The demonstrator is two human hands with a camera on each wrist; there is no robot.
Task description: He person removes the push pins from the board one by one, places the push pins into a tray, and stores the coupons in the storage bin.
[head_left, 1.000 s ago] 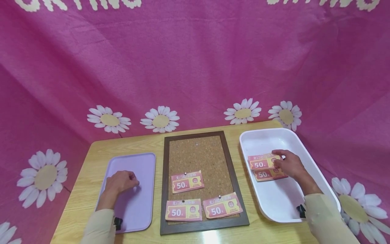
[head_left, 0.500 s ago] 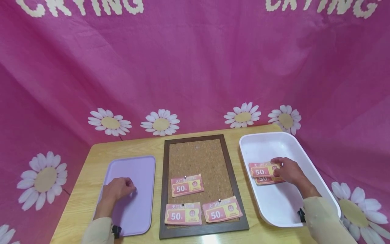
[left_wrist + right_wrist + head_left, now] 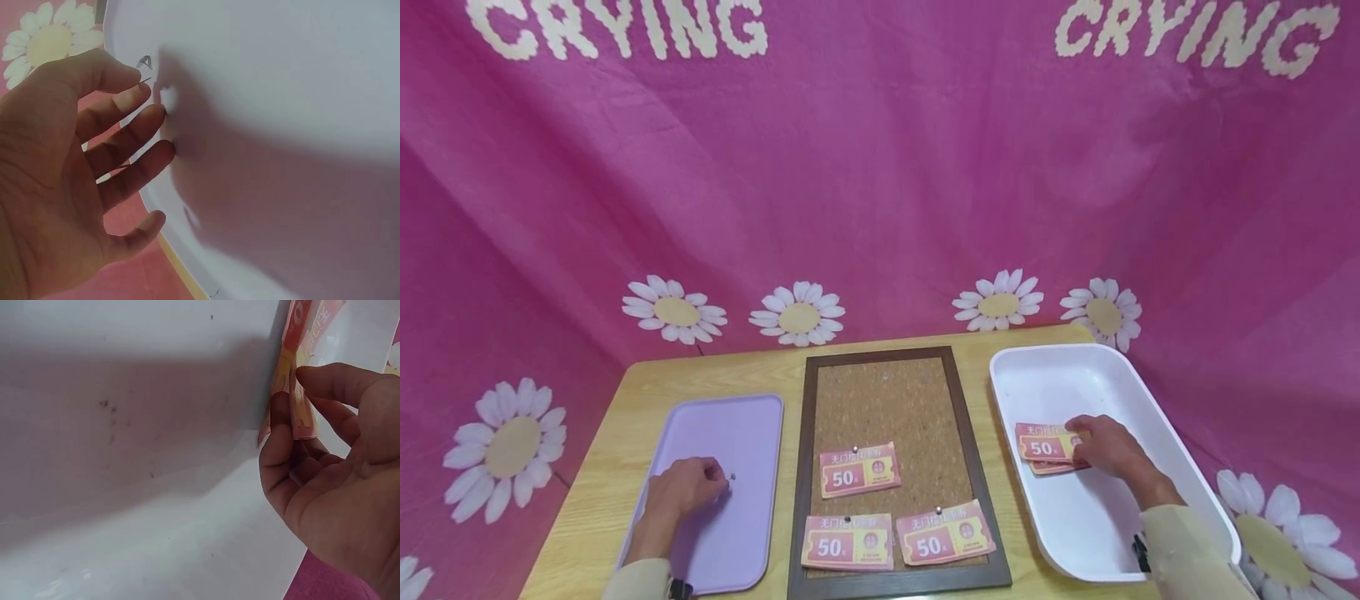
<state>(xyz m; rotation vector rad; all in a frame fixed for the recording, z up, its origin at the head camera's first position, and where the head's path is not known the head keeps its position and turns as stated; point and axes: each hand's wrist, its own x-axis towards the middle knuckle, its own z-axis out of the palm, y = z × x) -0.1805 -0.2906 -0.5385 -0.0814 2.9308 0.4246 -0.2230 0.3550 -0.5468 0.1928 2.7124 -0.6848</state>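
Over the lilac tray (image 3: pixel 745 425), my left hand (image 3: pixel 677 493) pinches a pushpin between thumb and forefinger; its thin needle (image 3: pixel 145 80) pokes out at the fingertips. A small metallic piece (image 3: pixel 145 61) shows on the tray just past them, while the other fingers are spread. In the white bin (image 3: pixel 1060 358), my right hand (image 3: pixel 1111 450) pinches the right end of a pink and yellow "50" coupon (image 3: pixel 1042 448). Another coupon (image 3: pixel 1051 469) lies mostly hidden beneath it. The right wrist view shows the thumb on one face and fingers behind.
Between tray and bin lies a framed corkboard (image 3: pixel 880 400). Three similar coupons are pinned on its lower half: an upper one (image 3: pixel 860 471), a lower left one (image 3: pixel 847 543) and a lower right one (image 3: pixel 946 535). A pink flowered cloth (image 3: pixel 880 183) hangs behind the table.
The held coupon has come down over the other one, covering more of it. The left hand has shifted slightly left, and a small piece now shows beside its fingertips. The head view has tilted up.
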